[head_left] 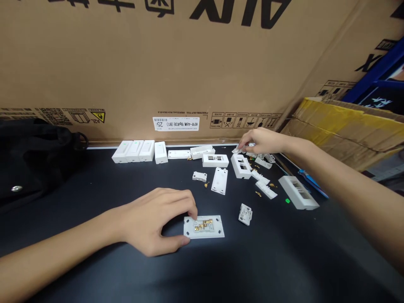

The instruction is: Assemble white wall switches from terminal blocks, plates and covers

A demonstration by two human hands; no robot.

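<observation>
My left hand (160,221) grips the left end of a white switch base plate (219,229), thumb at the near edge and fingertips at the far edge. The plate lies flat, and brass contacts (203,225) sit in its middle. Over the pile at the back right, my right hand (263,141) has its fingers curled down onto a small white plastic part (236,150); the fingers partly hide it. Right of the base plate lies a loose white switch insert (245,214), apart from both hands.
Several closed white switch housings (134,151) stand in a row at the back left. Open housings (241,166), another plate (219,181) and brass pieces lie mid-table. A blue screwdriver (312,183) lies at right beside a housing (298,192). A large carton (189,75) walls the back; a black bag (34,155) sits left.
</observation>
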